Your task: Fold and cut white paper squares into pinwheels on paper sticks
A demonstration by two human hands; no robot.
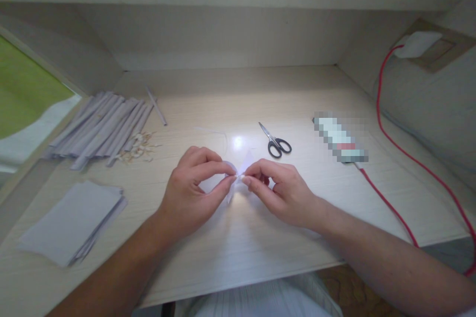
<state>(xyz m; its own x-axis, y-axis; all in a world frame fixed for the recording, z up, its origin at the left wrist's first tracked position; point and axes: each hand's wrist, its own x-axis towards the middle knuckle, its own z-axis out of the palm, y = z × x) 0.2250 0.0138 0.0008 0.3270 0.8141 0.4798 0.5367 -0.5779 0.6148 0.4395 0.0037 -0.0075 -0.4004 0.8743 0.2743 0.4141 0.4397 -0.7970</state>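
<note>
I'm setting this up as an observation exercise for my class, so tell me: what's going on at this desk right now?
A person sits at a pale wooden desk, pinching a small piece of white paper between both hands. The left hand and right hand meet at its middle, fingertips nearly touching. Scissors lie closed just beyond the hands. To the left sit a row of rolled paper tubes and, nearer, a stack of flat sheets. A red cable runs along the right side.

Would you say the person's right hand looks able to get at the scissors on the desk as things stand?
Probably yes. The scissors lie just beyond the right hand on bare desk, with nothing between them. But that hand and the left hand both pinch the small folded paper, so it would have to let go first.
</note>
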